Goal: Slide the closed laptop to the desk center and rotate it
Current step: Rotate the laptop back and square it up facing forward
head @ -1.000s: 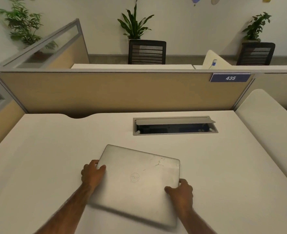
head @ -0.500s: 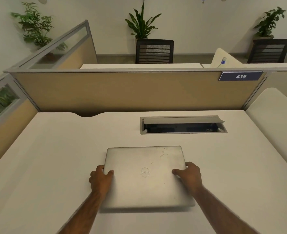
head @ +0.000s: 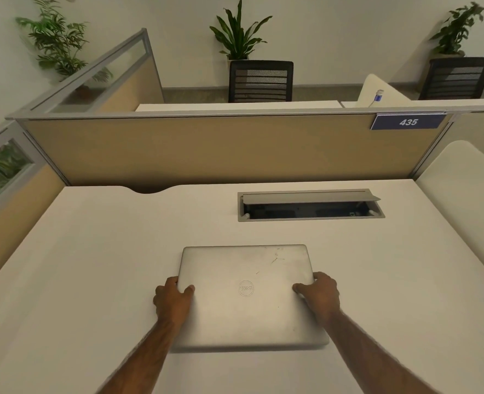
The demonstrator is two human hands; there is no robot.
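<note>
A closed silver laptop lies flat on the white desk, near its middle, its edges square to the desk and a round logo on the lid. My left hand grips the laptop's left edge, thumb on the lid and fingers curled over the side. My right hand grips the right edge the same way. Both forearms reach in from the bottom of the view.
A grey cable box with its lid raised is set into the desk behind the laptop. A beige partition with a blue "435" plate closes the far side. Another partition borders the left, and a white desk adjoins on the right.
The laptop has turned from a tilted angle to square with the desk and slid away from me. Both hands stayed on its side edges throughout.
</note>
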